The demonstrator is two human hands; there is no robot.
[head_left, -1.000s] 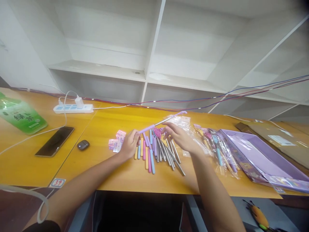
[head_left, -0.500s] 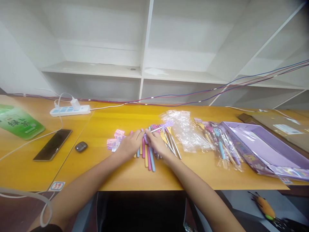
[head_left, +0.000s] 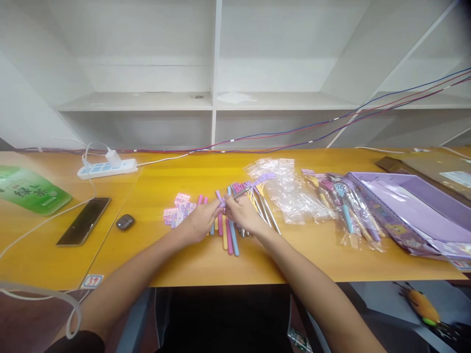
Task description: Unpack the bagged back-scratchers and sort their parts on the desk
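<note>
Purple at both ends, the scratcher is pinched at its handle by the left hand and on its metal rod by the right hand, over loose coloured handles, left of the lilac tray

The left sleeve is black; both hands are bare.

Clearest thing is the sticker on the front edge of the desk, looks like a red 39 in a blue border. Green bottle has big dark Chinese characters, first one's probably 绿, second's too blurry. Print on the pink and purple cards? Way too tiny, sorry.
</note>
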